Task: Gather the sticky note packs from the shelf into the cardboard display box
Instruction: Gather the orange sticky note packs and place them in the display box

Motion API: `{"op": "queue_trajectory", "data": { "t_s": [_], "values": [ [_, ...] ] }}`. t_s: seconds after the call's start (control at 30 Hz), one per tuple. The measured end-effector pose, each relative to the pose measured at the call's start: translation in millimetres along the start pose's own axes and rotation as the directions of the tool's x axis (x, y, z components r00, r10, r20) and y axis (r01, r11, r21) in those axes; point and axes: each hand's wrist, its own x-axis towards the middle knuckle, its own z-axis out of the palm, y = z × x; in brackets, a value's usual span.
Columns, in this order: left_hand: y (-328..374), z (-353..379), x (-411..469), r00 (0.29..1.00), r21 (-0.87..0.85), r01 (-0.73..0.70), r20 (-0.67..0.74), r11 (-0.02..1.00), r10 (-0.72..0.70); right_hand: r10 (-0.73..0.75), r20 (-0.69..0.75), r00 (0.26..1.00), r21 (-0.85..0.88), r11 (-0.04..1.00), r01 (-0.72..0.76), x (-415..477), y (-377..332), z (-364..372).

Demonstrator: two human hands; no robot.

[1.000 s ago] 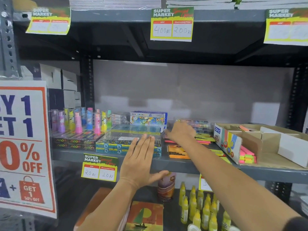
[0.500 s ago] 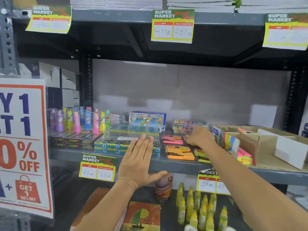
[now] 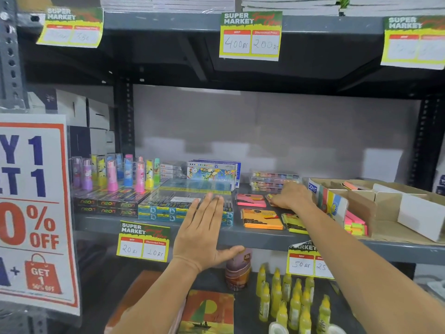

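Note:
Sticky note packs lie on the grey middle shelf [image 3: 265,237]: a pink pack [image 3: 250,200], an orange pack [image 3: 261,219] and a yellow-green pack [image 3: 293,222] at the front. My right hand [image 3: 291,196] rests palm down behind them, its fingers curled over a yellow pack [image 3: 270,196] that shows only at the fingertips. The cardboard display box [image 3: 361,206] stands just right of that hand, with neon note packs [image 3: 355,225] in its front slot. My left hand [image 3: 204,232] lies flat and open on the shelf edge and the pen boxes, holding nothing.
Blue pen boxes [image 3: 168,206] and neon boxes with upright coloured tubes [image 3: 113,179] fill the shelf's left. Crayon boxes [image 3: 212,173] and clear paint cases [image 3: 274,179] stand at the back. Yellow glue bottles [image 3: 289,300] sit on the lower shelf. A sale poster [image 3: 33,208] hangs at the left.
My right hand has slid right from the middle of the packs toward the display box, uncovering the pink and orange packs. The left hand has stayed put.

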Motion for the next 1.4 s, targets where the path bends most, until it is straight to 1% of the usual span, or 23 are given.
{"op": "queue_trajectory", "data": {
  "t_s": [0.13,0.27,0.4,0.5,0.77,0.97,1.17,1.3,1.4],
  "values": [
    [0,1,0,1.000,-0.016,0.007,0.009,1.000,-0.007,0.028,-0.140,0.990,0.020,0.999,-0.025,-10,-2,-2],
    [0,1,1,1.000,-0.011,0.002,0.002,1.000,-0.002,0.007,-0.305,0.952,0.016,1.000,-0.003,-32,-3,-18],
    [1,0,1,0.999,-0.007,0.006,0.035,1.000,-0.006,-0.044,-0.462,0.886,-0.089,0.996,0.003,-65,1,-34],
    [1,-2,1,0.999,0.001,0.009,0.045,1.000,-0.009,-0.065,-0.507,0.859,-0.147,0.989,-0.012,-91,5,-39],
    [0,-2,0,0.999,0.001,0.002,0.039,1.000,-0.002,-0.057,-0.442,0.895,-0.237,0.970,-0.055,-129,11,-29],
    [1,-3,-1,0.999,-0.018,0.008,0.033,1.000,-0.008,-0.128,-0.445,0.886,-0.303,0.953,-0.015,-135,17,-18],
    [2,-2,0,0.999,-0.011,0.010,0.038,1.000,-0.009,-0.178,-0.395,0.901,-0.333,0.942,0.040,-136,21,-18],
    [2,-2,0,0.999,-0.009,0.009,0.045,1.000,-0.008,-0.161,-0.336,0.928,-0.338,0.940,0.041,-138,19,-23],
    [2,-1,-1,0.999,-0.008,0.005,0.039,1.000,-0.004,-0.121,-0.241,0.963,-0.285,0.957,0.049,-137,17,-32]
  ]
}}
